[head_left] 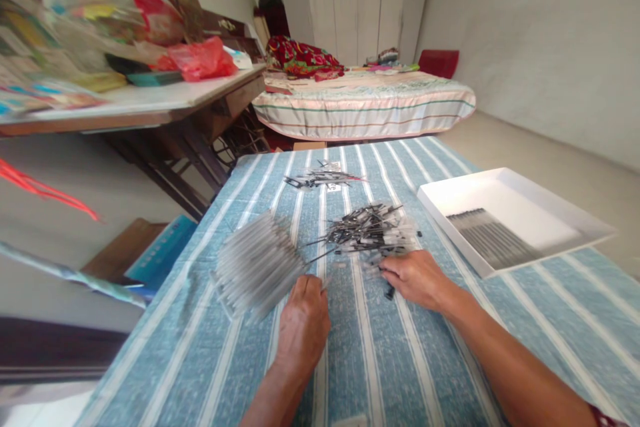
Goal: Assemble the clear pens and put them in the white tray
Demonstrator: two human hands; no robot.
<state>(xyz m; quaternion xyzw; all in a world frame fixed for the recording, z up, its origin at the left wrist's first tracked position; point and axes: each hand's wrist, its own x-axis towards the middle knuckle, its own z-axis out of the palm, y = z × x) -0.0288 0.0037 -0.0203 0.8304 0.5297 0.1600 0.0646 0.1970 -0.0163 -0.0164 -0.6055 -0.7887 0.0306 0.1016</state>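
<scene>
My left hand (305, 312) is closed, fingers curled, beside a stack of clear pen barrels (260, 263); a small translucent bit shows at its fingertips, too blurred to name. My right hand (417, 278) pinches at the near edge of a mixed pile of dark and clear pen parts (370, 228); what sits between its fingers is hidden. Just below those fingertips lies a small black piece (389, 292). Farther back is a smaller heap of thin dark pen parts (323, 177).
A shallow white box (555, 213) on the right holds a row of pens (493, 235). Blue striped cloth (370, 360) covers the table. Left of it stands a cluttered desk (165, 110) bearing a red plastic bag (203, 59). A bed (365, 103) is behind.
</scene>
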